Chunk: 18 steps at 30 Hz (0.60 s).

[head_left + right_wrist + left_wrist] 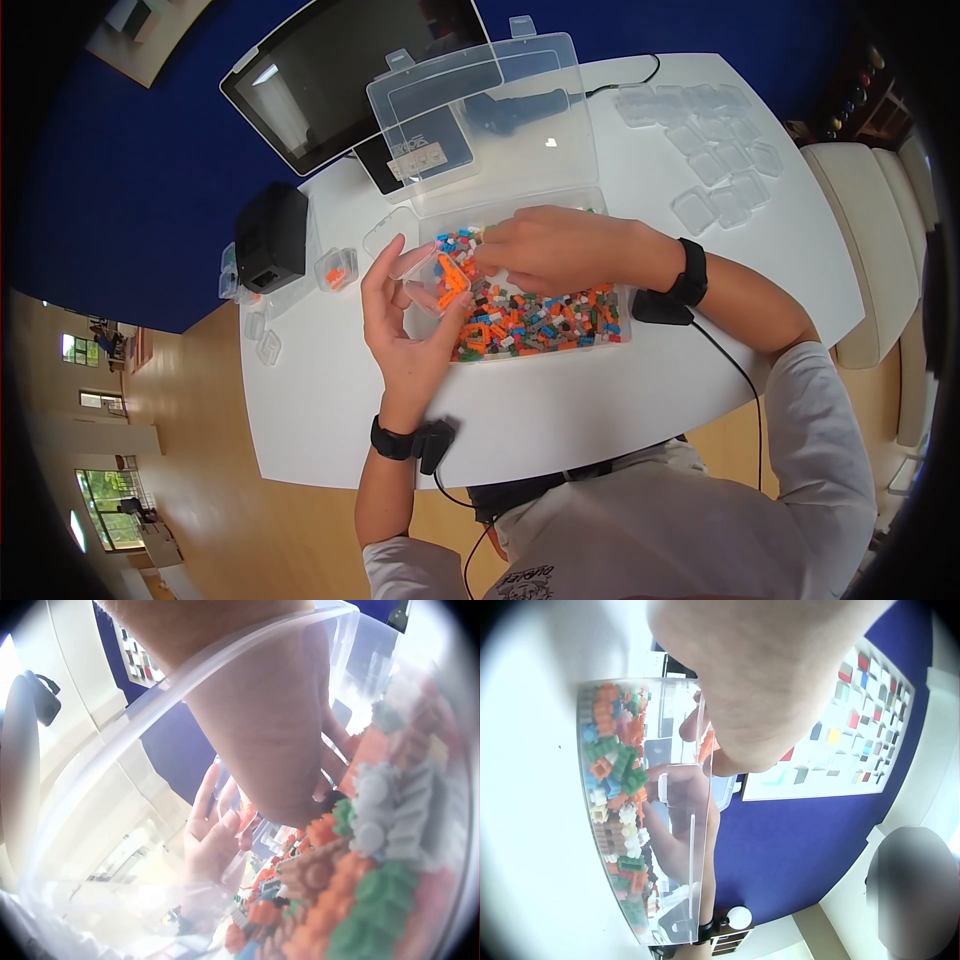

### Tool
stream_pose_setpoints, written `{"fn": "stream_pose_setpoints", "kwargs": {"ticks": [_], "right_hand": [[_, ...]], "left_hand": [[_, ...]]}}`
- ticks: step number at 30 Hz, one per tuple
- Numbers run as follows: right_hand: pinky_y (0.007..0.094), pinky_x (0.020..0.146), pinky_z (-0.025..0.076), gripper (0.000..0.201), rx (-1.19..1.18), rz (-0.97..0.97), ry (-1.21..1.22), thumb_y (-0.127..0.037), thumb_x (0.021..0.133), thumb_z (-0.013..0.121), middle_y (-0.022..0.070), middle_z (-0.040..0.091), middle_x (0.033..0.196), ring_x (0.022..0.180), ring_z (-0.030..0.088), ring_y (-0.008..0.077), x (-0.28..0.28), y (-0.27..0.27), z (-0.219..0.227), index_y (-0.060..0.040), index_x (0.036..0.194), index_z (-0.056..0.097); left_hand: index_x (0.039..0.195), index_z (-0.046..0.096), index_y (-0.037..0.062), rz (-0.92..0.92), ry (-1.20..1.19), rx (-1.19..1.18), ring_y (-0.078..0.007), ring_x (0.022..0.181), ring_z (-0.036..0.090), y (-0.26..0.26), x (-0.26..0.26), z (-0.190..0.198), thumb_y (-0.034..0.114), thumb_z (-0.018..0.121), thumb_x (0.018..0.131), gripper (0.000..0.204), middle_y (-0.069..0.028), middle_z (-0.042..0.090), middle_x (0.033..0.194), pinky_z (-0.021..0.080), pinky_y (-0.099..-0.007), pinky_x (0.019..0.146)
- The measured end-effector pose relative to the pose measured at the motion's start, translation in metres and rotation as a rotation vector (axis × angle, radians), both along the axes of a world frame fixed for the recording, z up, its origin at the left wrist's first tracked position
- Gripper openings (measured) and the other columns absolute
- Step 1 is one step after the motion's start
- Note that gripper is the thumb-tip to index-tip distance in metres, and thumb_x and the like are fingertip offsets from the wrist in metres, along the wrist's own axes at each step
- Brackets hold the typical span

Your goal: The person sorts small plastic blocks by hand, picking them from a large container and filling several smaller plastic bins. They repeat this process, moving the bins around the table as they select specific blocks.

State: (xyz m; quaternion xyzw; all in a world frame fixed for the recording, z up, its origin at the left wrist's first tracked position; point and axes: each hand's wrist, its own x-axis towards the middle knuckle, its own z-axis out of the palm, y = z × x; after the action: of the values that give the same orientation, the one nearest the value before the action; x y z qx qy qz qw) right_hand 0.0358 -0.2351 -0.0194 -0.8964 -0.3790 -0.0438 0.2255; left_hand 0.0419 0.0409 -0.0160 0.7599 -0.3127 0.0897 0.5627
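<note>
In the head view my left hand (405, 345) holds a small clear plastic box (425, 272) between thumb and fingers, its lid (388, 232) swung up. Orange toy bricks (453, 280) lie inside it. My right hand (550, 248) reaches down into a large clear storage box (628, 325), fingers bent among loose bricks (545, 325) of many colours. Its fingertips are hidden, and I cannot tell whether they pinch a brick. In the right wrist view, grey bricks (371, 810) and green bricks (375, 911) lie close to that hand. The small box is held over the large box's left end.
The large box's lid (560, 125) stands raised at the back, before a monitor (350, 80). Several small clear boxes (710, 165) lie at the back right. A small box with orange pieces (336, 270) and a black device (272, 238) stand on the left of the white table (330, 400).
</note>
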Motion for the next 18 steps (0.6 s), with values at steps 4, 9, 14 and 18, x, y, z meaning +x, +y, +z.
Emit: {"fn": "stream_pose_setpoints", "kwargs": {"ticks": [4, 9, 14, 18], "right_hand": [[0.0454, 0.095, 0.058, 0.02, 0.082, 0.002, 0.167, -0.014, 0.104, 0.08, 0.0109, 0.072, 0.114, 0.105, 0.074, 0.0336, 0.0, -0.001, 0.015, -0.0071, 0.12, 0.071], [0.0419, 0.093, 0.058, 0.019, 0.219, 0.055, 0.285, -0.019, 0.103, 0.084, 0.0074, 0.071, 0.107, 0.101, 0.072, 0.0294, -0.008, 0.007, 0.024, -0.0055, 0.112, 0.073], [0.0433, 0.092, 0.057, 0.018, 0.237, 0.184, 0.116, -0.02, 0.104, 0.084, 0.0062, 0.068, 0.117, 0.111, 0.069, 0.0292, -0.02, 0.021, 0.006, -0.007, 0.111, 0.073], [0.0451, 0.094, 0.057, 0.02, 0.16, 0.137, 0.285, -0.021, 0.103, 0.085, 0.007, 0.066, 0.122, 0.114, 0.068, 0.0298, -0.017, 0.019, 0.002, -0.0068, 0.111, 0.073]], "left_hand": [[0.167, 0.05, 0.0017, -0.005, -0.003, 0.008, -0.0126, 0.095, 0.068, 0.001, 0.001, 0.0, -0.001, 0.096, 0.088, 0.091, -0.0208, 0.074, 0.149, 0.057, -0.0298, 0.097], [0.167, 0.051, 0.0024, -0.001, -0.018, 0.023, -0.0121, 0.091, 0.068, 0.003, 0.002, -0.001, 0.0, 0.096, 0.088, 0.09, -0.0203, 0.074, 0.149, 0.057, -0.0293, 0.094], [0.167, 0.051, 0.0027, -0.015, -0.042, 0.034, -0.0114, 0.09, 0.067, 0.004, 0.002, -0.003, -0.001, 0.095, 0.088, 0.091, -0.02, 0.073, 0.15, 0.057, -0.0289, 0.092], [0.167, 0.051, 0.0027, -0.015, -0.058, 0.035, -0.0112, 0.09, 0.066, 0.004, 0.002, -0.004, -0.002, 0.095, 0.088, 0.091, -0.0198, 0.073, 0.15, 0.057, -0.0289, 0.092]]}}
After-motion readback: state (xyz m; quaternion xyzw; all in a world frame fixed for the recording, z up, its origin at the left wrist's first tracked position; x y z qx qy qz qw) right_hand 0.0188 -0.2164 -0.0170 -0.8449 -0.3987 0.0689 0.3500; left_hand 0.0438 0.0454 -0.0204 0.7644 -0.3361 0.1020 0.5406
